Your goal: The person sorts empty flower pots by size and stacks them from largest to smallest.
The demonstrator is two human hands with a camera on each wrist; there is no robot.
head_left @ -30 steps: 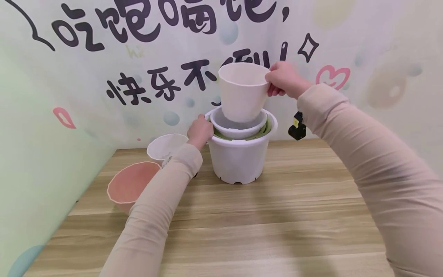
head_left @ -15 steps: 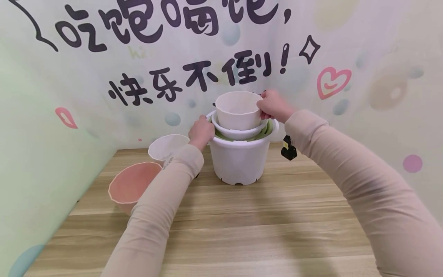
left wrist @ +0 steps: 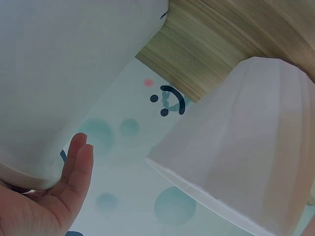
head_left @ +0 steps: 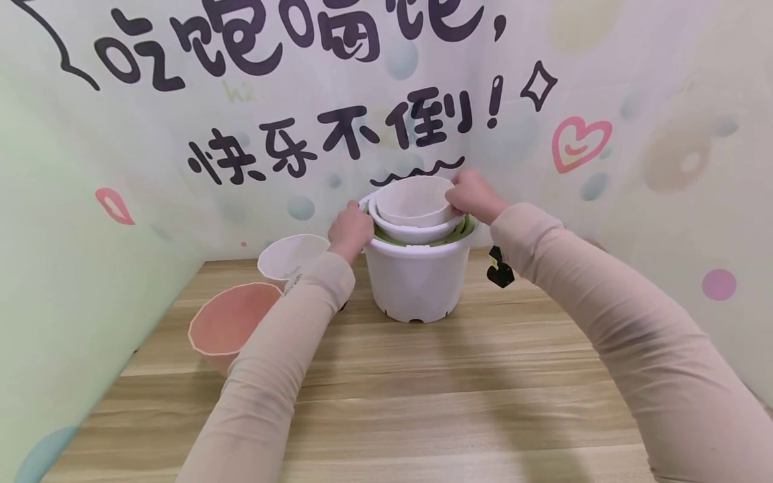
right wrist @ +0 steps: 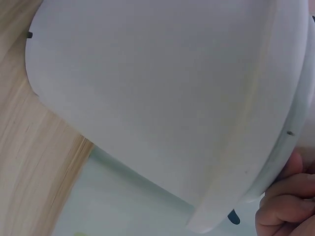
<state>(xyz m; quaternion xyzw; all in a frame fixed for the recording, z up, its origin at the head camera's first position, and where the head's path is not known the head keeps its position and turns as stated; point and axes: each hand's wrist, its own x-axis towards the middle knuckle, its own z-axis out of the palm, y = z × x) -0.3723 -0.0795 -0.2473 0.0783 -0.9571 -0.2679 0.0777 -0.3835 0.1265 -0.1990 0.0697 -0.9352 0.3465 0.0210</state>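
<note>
A large white flowerpot point(head_left: 417, 285) stands upright near the back of the table, with a green pot point(head_left: 468, 227) and a white-rimmed pot point(head_left: 417, 235) nested in it. Innermost sits a smaller off-white pot point(head_left: 415, 201), its upper part above the other rims. My right hand point(head_left: 476, 194) pinches that small pot's rim on the right side; in the right wrist view its fingers point(right wrist: 285, 209) are curled. At the left of the large pot, my left hand point(head_left: 351, 231) holds the rim, two fingers point(left wrist: 78, 172) extended along the outer wall in the left wrist view.
Left of the stack stand a white faceted pot point(head_left: 292, 255) and, nearer, a pink pot point(head_left: 226, 322), both partly behind my left sleeve. A printed wall hanging point(head_left: 290, 94) rises behind the wooden table point(head_left: 459, 402). A black device point(head_left: 500, 268) shows below my right cuff.
My right hand has lowered the small off-white pot from above the stack down into the white-rimmed pot. The left hand has stayed on the large pot's rim.
</note>
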